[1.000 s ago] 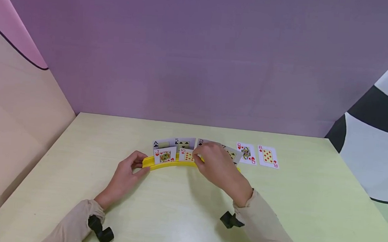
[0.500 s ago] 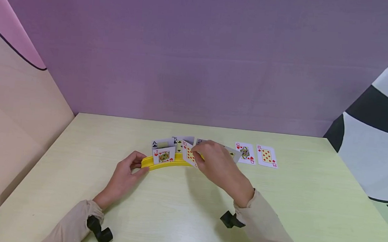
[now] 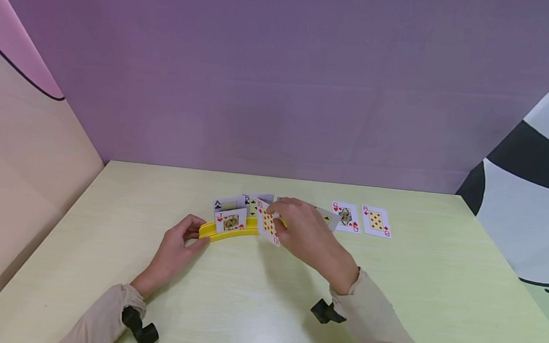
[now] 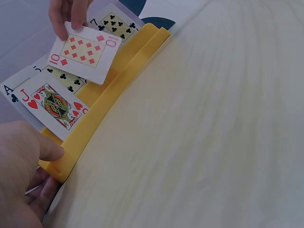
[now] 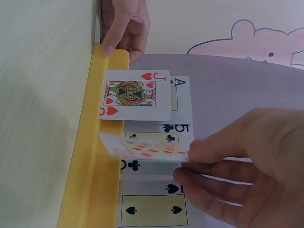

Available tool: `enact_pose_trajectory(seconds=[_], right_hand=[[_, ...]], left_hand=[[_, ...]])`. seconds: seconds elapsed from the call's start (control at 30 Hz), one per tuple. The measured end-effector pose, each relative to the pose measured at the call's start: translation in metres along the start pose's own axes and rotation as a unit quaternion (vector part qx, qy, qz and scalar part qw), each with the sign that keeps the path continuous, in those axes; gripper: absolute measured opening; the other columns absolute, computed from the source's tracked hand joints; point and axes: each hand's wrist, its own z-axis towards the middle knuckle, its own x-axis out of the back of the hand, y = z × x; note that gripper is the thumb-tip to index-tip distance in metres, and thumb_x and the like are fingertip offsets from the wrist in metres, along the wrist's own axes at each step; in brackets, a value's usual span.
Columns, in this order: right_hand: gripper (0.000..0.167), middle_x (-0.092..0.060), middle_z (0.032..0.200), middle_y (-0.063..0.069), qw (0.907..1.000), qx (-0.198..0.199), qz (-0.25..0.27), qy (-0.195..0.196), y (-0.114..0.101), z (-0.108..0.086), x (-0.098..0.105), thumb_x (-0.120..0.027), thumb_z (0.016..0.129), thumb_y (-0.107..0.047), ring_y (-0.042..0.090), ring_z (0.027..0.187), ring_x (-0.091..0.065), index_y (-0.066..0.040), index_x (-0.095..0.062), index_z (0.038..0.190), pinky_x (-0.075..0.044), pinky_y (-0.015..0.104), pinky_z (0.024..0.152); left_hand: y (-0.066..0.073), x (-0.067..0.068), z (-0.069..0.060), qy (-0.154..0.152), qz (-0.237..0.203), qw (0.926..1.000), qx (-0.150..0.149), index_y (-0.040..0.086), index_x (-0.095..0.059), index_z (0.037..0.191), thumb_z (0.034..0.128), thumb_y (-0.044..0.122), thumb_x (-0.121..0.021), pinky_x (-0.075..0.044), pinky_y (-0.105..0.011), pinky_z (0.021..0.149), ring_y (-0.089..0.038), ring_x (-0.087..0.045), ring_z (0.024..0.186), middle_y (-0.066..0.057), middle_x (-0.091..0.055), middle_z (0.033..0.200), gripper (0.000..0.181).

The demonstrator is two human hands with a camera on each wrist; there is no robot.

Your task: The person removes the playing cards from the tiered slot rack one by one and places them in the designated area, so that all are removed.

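The white, red-printed ten-of-diamonds card [image 3: 267,226] had turned askew, pinched by the right hand [image 3: 309,234], fingers bent; the left hand [image 3: 176,249], thumb in front, gripped one end of the curved yellow rack [image 4: 108,96].

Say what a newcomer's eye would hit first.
Probably the curved yellow card rack on the pale wood-grain table, its left end gripped by the left hand. Next, the white ten of diamonds with red pips, pinched by the right hand at the rack. To the rack's right, a white red-marked queen card and a white eight of diamonds lie face up.
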Motion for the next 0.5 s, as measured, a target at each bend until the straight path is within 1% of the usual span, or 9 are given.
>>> enact_pose_trajectory(seconds=[0.07, 0.17, 0.2, 0.33, 0.43, 0.5], right_hand=[[0.035, -0.072, 0.102, 0.005, 0.9999, 0.011, 0.011, -0.001, 0.0004, 0.0005, -0.0007, -0.053, 0.083, 0.015, 0.014, 0.081, -0.062, -0.004, -0.075, 0.103, -0.048, 0.023, 0.062], [0.044, -0.071, 0.095, 0.004, 0.9992, 0.034, 0.020, 0.005, 0.0027, 0.0016, -0.0008, -0.044, 0.080, 0.020, 0.011, 0.075, -0.061, -0.004, -0.076, 0.100, -0.049, 0.021, 0.061], [0.045, -0.070, 0.092, 0.004, 0.9989, 0.042, 0.021, 0.006, 0.0033, 0.0018, -0.0007, -0.044, 0.080, 0.021, 0.011, 0.073, -0.060, -0.004, -0.076, 0.098, -0.049, 0.022, 0.061], [0.042, -0.071, 0.090, 0.004, 0.9975, 0.061, 0.036, 0.008, 0.0048, 0.0031, -0.0025, -0.045, 0.082, 0.020, 0.016, 0.081, -0.066, -0.004, -0.077, 0.095, -0.054, 0.025, 0.070], [0.039, -0.072, 0.091, 0.002, 0.9964, 0.067, 0.051, 0.009, 0.0040, 0.0017, -0.0035, -0.048, 0.083, 0.019, 0.016, 0.085, -0.066, -0.005, -0.077, 0.093, -0.055, 0.026, 0.074], [0.037, -0.072, 0.091, 0.001, 0.9961, 0.069, 0.054, 0.011, 0.0031, -0.0007, -0.0030, -0.050, 0.083, 0.018, 0.015, 0.085, -0.065, -0.006, -0.077, 0.092, -0.055, 0.026, 0.074]], left_hand=[[-0.0001, 0.0006, 0.0000, 0.001, 0.000, 1.0000, 0.000, 0.002, -0.059, 0.114, 0.0893, 0.001, -0.072, -0.055, -0.033, 0.092, -0.022, -0.062, 0.099, -0.011, -0.064, 0.114, 0.027], [-0.0008, 0.0000, 0.0016, 0.002, -0.001, 1.0000, -0.003, 0.002, -0.059, 0.114, 0.0892, 0.000, -0.072, -0.055, -0.033, 0.092, -0.023, -0.062, 0.099, -0.011, -0.064, 0.114, 0.028], [-0.0011, -0.0004, 0.0022, 0.002, -0.001, 1.0000, -0.004, 0.002, -0.059, 0.114, 0.0893, 0.000, -0.072, -0.055, -0.032, 0.092, -0.023, -0.062, 0.099, -0.011, -0.064, 0.114, 0.028], [-0.0020, -0.0018, 0.0027, 0.006, 0.000, 1.0000, 0.001, 0.003, -0.059, 0.113, 0.0886, 0.000, -0.072, -0.055, -0.033, 0.092, -0.023, -0.063, 0.099, -0.011, -0.064, 0.113, 0.028], [-0.0031, -0.0028, 0.0027, 0.003, 0.001, 1.0000, 0.003, 0.003, -0.059, 0.114, 0.0887, 0.000, -0.072, -0.055, -0.033, 0.091, -0.023, -0.063, 0.098, -0.010, -0.064, 0.113, 0.028], [-0.0036, -0.0040, 0.0033, -0.001, -0.001, 1.0000, 0.000, 0.003, -0.059, 0.114, 0.0890, 0.001, -0.072, -0.055, -0.033, 0.091, -0.023, -0.063, 0.098, -0.011, -0.064, 0.113, 0.028]])
